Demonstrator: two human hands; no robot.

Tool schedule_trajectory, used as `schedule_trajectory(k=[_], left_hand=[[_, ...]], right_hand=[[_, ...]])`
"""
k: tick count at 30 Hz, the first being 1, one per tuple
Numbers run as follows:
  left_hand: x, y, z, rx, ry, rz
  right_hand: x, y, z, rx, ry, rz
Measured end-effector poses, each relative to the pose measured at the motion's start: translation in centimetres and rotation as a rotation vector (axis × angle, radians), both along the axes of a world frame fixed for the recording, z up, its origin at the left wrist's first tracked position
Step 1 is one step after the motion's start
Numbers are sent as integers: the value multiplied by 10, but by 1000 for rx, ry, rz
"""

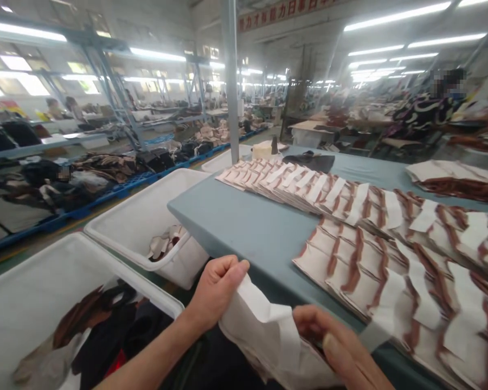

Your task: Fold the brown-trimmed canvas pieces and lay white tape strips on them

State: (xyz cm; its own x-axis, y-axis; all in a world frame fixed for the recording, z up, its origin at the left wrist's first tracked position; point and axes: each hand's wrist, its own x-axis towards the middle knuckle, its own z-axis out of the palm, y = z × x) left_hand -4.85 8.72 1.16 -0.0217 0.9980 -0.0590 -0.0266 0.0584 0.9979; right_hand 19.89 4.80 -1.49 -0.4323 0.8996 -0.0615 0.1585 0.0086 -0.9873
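My left hand (217, 290) is closed in a pinch on the upper corner of an off-white fabric piece (256, 325), with a stiff white strip (262, 303) along its top edge. The piece hangs in front of me, sagging between my hands, at the table's near edge. On its other side my right hand (335, 338) curls its fingers round the edge, thumb towards me; part of its grip is hidden. Beside it on the blue-grey table (236, 222) lie overlapping rows of similar off-white and brown pieces (350, 260), several with white strips.
Two white plastic bins stand left of the table: the near bin (117, 260) holds dark and brown scraps, the farther bin (134, 208) a few pale ones. A metal post (230, 81) rises behind the table. A person (425, 111) sits at the far right. Another stack (459, 179) lies at right.
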Motion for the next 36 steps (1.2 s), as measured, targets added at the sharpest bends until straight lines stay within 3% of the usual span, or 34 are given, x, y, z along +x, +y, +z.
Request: schedule_trajectory(k=[4,7,14,19,23,25,27,30,33,36], left_hand=[[-2,-6,3,88,164,65],[-1,-8,3,159,268,109],[5,-8,-8,199,353,171],[5,-8,-15,163,383,196],[2,-5,-17,123,398,220],[1,-4,-18,109,397,228],[1,-4,-19,95,398,222],[5,-5,-19,80,398,194],[8,-4,-19,76,390,217],[12,-3,-19,70,377,286]], right_hand=[[-13,3,6,167,-216,4],[-25,2,2,261,-162,-119],[-42,-8,-4,9,68,-355],[-37,-11,-5,21,21,-615],[-32,-19,-15,-301,178,-431],[-28,-25,-27,-353,190,-304],[-22,-29,-41,-220,55,-181],[-9,-30,-56,262,-303,-98],[9,-27,-65,699,-668,-229],[30,-27,-80,757,-870,-329]])
